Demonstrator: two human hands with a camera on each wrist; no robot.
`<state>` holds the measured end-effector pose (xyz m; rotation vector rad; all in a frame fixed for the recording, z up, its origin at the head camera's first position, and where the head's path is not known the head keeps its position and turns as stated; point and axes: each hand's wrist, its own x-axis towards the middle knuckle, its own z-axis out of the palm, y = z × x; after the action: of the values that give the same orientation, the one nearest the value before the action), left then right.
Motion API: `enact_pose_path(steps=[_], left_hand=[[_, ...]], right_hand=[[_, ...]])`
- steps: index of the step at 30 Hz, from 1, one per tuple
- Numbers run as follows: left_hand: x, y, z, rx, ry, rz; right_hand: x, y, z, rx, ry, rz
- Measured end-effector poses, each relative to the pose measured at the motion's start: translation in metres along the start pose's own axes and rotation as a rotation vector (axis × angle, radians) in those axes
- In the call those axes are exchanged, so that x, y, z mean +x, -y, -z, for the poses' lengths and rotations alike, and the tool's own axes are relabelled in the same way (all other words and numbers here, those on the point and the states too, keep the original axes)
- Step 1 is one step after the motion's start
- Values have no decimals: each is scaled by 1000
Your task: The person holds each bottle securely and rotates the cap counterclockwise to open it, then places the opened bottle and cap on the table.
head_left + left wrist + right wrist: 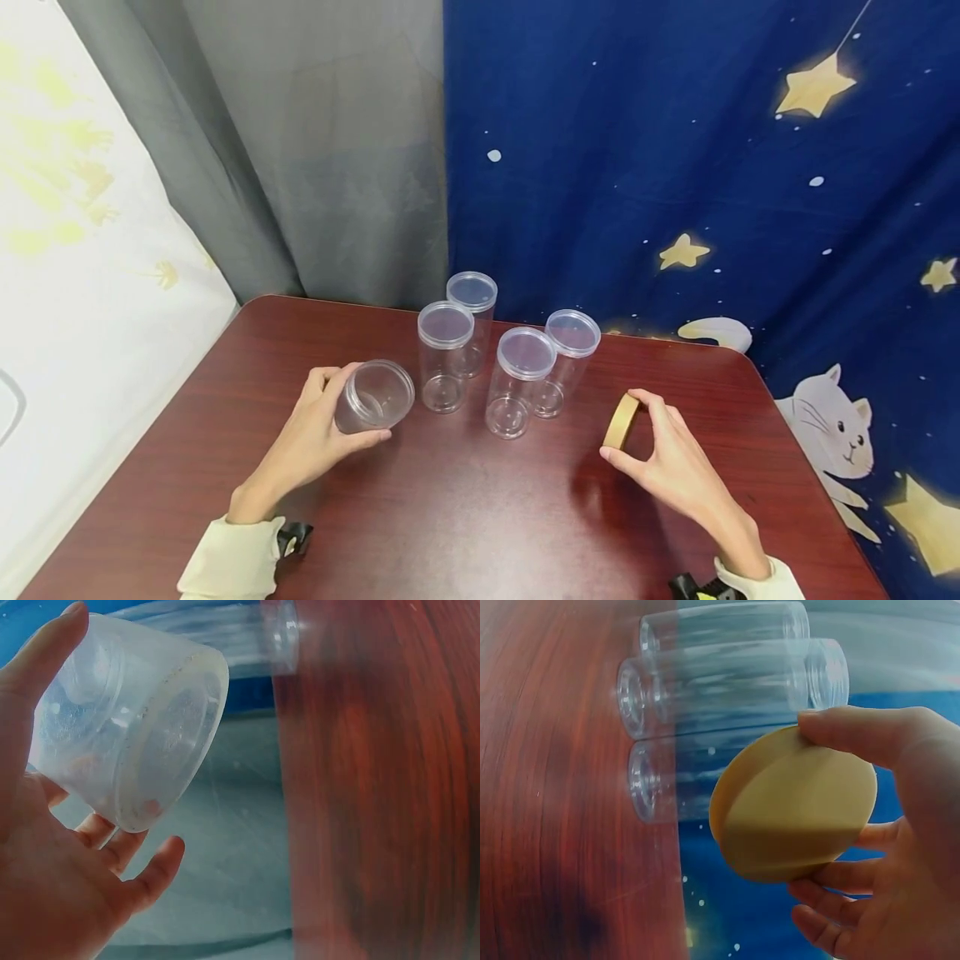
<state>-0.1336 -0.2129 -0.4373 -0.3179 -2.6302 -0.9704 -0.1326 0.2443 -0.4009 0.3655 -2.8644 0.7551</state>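
My left hand point(318, 425) grips a short clear plastic jar point(377, 396) between thumb and fingers. The jar is held tilted above the table, its round top turned toward the head camera, and the left wrist view shows its base point(176, 742). At the right, the thumb and fingers of my right hand point(675, 467) pinch a round yellow lid point(621, 422) by its edge. This lid is on edge in the head view and shows a flat disc face in the right wrist view. A wide gap separates the two hands.
Several tall clear jars with translucent tops stand upright between the hands, toward the back: a front-left jar point(444, 358), a rear one point(472, 292), a front-right one point(517, 383) and another point(573, 333). Behind the reddish-brown table point(480, 517) hang grey and blue curtains point(570, 167).
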Motion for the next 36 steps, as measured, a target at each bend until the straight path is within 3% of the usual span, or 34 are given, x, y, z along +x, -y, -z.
enact_pose_path(steps=[12,36], left_hand=[[5,19,3,-5,-16,68],[7,42,10,35,19,203]], right_hand=[[4,-25,-2,19,-20,-26],[5,-56,-3,27,-92,-77]])
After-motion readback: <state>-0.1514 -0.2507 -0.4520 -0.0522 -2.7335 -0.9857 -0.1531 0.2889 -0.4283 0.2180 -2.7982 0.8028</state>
